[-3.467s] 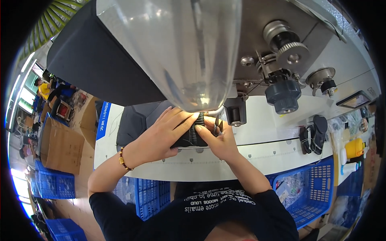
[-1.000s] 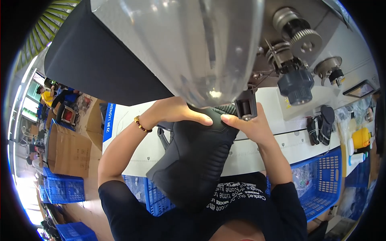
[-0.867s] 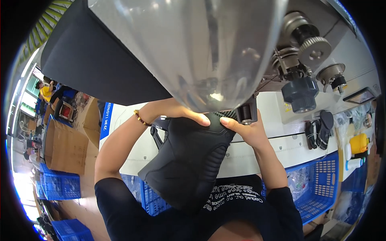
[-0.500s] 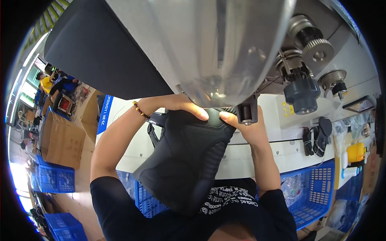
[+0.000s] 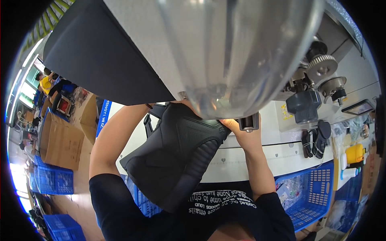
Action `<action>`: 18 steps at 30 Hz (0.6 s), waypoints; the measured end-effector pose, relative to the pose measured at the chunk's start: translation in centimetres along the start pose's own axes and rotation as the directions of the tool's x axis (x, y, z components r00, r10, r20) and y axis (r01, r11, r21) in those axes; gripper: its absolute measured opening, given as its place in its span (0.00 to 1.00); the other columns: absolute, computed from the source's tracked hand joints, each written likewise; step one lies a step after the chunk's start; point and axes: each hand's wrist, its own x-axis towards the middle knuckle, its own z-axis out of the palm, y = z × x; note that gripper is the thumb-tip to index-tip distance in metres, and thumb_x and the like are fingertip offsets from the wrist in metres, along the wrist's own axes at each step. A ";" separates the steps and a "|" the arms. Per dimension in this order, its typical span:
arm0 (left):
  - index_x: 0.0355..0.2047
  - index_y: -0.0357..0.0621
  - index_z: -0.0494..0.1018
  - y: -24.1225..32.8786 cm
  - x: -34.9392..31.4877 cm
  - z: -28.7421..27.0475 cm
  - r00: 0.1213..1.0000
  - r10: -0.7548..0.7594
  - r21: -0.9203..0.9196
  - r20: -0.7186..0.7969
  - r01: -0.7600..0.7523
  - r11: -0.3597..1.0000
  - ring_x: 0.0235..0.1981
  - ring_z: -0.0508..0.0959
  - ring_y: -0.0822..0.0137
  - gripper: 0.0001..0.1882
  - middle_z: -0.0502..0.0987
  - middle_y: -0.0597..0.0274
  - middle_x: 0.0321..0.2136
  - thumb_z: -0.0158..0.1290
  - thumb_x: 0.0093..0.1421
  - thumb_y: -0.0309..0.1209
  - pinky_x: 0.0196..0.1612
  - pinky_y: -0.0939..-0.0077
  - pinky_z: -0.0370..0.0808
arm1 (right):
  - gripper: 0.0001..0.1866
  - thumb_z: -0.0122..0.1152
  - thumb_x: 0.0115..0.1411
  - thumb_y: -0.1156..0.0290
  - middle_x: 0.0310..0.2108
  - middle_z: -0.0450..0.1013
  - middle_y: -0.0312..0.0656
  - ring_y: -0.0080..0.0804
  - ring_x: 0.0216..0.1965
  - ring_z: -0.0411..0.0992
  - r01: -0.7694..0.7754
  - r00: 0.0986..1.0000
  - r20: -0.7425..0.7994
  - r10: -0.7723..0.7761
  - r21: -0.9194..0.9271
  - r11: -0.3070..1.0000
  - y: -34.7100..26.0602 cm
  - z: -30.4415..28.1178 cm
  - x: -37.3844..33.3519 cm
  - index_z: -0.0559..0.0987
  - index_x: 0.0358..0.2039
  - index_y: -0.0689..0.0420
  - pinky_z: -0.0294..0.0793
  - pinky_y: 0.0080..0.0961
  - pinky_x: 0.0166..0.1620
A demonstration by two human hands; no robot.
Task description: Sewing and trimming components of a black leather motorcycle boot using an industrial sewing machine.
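- I could see the black padded piece [image 5: 173,148] tilted below the clear cover [image 5: 245,52], its near end over the wearer's dark shirt [image 5: 124,201], its far end at the machine.
- Several lines of white lettering ran upside down across that shirt; folds and the piece broke up some of it.
- A blue label [image 5: 103,118] with white characters sat at the table's left end, partly cut off by the machine's dark panel [image 5: 100,56].
- I made out a small yellow label [image 5: 286,111] on the machine, its print too small for me.
- Marks of a printed scale [image 5: 257,158] lined the table's near edge; the piece hid part of it.
- The right hand [image 5: 244,134] gripped the piece's far right corner, thumb on top, fingers out of my sight behind a roller bracket [image 5: 249,122].
- The left hand [image 5: 188,105] was almost wholly hidden behind the piece and cover, so I couldn't tell its grip.
- Faint print on the cardboard box [image 5: 60,144] stayed unreadable to me.
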 end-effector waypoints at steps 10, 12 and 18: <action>0.36 0.31 0.71 1.5 -1.3 1.1 0.981 -0.176 0.008 -0.077 0.177 0.984 0.39 0.72 0.68 0.33 0.75 0.52 0.32 0.56 0.43 0.52 0.44 0.79 0.65 | 0.17 0.67 0.43 0.75 0.28 0.71 0.37 0.23 0.31 0.69 0.109 0.985 -0.135 -0.108 0.005 0.994 0.2 2.0 -1.2 0.72 0.33 0.63 0.68 0.19 0.36; 0.36 0.31 0.71 0.6 -3.3 1.3 0.975 -0.204 0.007 -0.091 0.205 0.979 0.39 0.72 0.68 0.33 0.75 0.52 0.32 0.56 0.43 0.52 0.44 0.79 0.65 | 0.16 0.67 0.43 0.76 0.28 0.71 0.37 0.23 0.30 0.69 0.147 0.975 -0.159 -0.155 -0.060 0.987 0.2 2.1 -1.4 0.72 0.33 0.63 0.68 0.19 0.36; 0.54 0.28 0.48 1.8 -8.9 10.3 0.964 0.156 0.851 -0.215 0.107 0.513 0.55 0.56 0.43 0.55 0.51 0.34 0.54 0.62 0.32 0.49 0.52 0.43 0.53 | 0.14 0.65 0.44 0.78 0.29 0.71 0.37 0.21 0.30 0.69 0.187 0.963 -0.179 -0.202 -0.101 0.977 1.2 3.1 -2.0 0.71 0.32 0.62 0.68 0.16 0.36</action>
